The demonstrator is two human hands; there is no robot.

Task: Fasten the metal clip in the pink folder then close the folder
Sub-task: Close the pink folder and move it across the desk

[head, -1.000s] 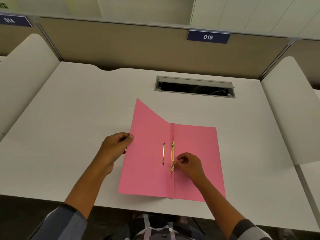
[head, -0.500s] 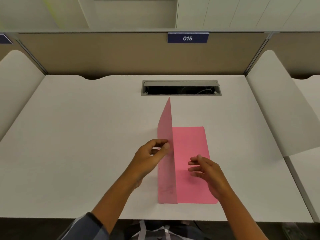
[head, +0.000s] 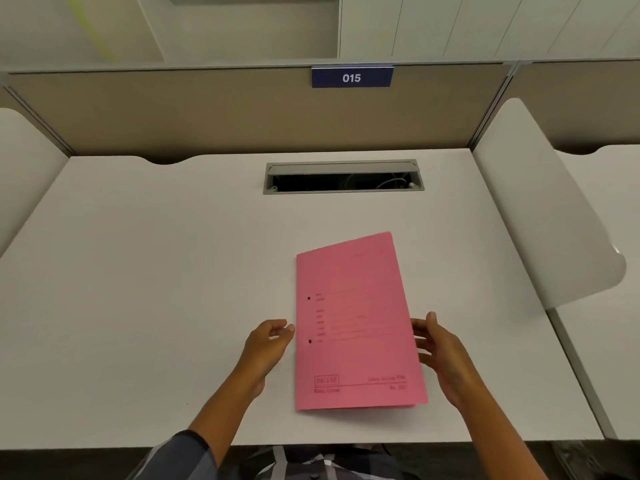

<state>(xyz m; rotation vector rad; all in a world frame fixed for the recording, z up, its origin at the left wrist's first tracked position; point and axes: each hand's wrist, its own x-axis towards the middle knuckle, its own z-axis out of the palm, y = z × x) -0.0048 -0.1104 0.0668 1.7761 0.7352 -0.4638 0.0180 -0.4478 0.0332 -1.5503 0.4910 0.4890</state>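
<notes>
The pink folder lies closed on the white desk, printed front cover up, spine to the left with two small dark holes near it. Its far right corner sits slightly raised. The metal clip is hidden inside. My left hand hovers just left of the spine, fingers loosely curled and apart, holding nothing. At the folder's right edge my right hand has its fingers spread, its fingertips at or just off the edge, gripping nothing.
A grey cable slot with its lid up is set into the desk behind the folder. A tan partition with a blue "015" label backs the desk. White rounded dividers flank both sides.
The left hand swung the front cover over from the left and down onto the folder, then let go. The right hand left the clip and moved to the folder's right edge.
</notes>
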